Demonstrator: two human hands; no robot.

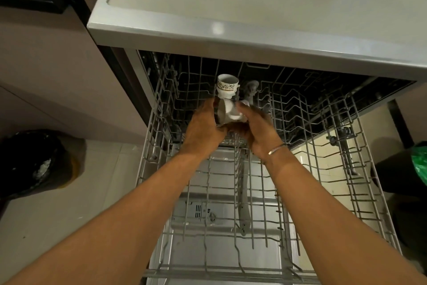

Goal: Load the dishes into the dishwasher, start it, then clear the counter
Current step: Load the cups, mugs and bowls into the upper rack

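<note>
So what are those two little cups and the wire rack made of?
The held cup and the patterned cup behind it look like glazed ceramic, likely porcelain: smooth, glossy white, the rear one with a printed dark band. The rack looks like steel wire under a grey coating, probably plastic: thin rods, even matte grey.
</note>
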